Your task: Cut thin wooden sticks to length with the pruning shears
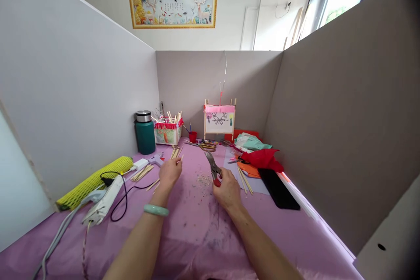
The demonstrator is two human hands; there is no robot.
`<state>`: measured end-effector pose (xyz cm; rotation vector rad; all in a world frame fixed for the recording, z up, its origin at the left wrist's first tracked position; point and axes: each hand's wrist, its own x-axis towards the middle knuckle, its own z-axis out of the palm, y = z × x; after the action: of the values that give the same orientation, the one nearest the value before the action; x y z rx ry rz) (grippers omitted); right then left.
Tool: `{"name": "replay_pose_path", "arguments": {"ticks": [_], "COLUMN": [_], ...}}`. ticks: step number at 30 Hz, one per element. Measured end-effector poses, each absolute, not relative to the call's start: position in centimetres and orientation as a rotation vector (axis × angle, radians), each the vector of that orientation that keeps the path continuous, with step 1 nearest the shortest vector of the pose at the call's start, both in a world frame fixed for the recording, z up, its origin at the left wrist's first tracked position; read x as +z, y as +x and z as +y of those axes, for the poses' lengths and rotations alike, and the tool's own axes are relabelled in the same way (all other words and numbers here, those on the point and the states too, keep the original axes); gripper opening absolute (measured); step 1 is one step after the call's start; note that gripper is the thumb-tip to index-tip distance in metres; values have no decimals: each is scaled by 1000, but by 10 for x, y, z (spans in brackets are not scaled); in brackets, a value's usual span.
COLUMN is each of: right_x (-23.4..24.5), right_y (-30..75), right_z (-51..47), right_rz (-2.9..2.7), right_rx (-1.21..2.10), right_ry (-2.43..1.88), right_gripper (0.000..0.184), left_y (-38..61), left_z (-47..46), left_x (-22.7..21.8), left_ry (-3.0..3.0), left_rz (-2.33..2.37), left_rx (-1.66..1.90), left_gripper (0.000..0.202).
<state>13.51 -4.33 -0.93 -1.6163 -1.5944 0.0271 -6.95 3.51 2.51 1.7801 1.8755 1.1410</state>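
My right hand is wrapped round a pair of red-handled pruning shears, blades pointing up and away over the purple cloth. To its left, my left hand, with a pale green bangle on the wrist, is closed in a pinch. A short pale wooden stick pokes out from its fingertips; the rest of it is hidden. Small wood chips lie scattered between the hands. Just beyond my left hand rests a bundle of wooden sticks.
At left are a power strip, yellow netted roll, glue gun and green flask. A decorated box of sticks and small hanging picture frame stand behind. Right: black phone, red cloth.
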Motion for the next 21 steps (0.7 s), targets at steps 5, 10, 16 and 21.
{"name": "replay_pose_path", "arguments": {"ticks": [5,10,16,21], "right_x": [-7,10,12,-2], "right_y": [144,183,228,237], "right_z": [-38,-37,-42,-41], "right_rz": [-1444,-1215,-1083,-1062], "right_rx": [-56,-211,-277,-303], "right_ry": [-1468,-1393,-1412,-1409], "right_gripper": [39,44,44,47], "left_y": [-52,36,127,152], "left_z": [27,14,26,37], "left_x": [29,22,6,-9], "left_ry": [2192,2863,3226,3333], "left_rz": [1941,1266,635,456], "left_rx": [985,715,421,322], "left_gripper": [35,29,17,18]}}
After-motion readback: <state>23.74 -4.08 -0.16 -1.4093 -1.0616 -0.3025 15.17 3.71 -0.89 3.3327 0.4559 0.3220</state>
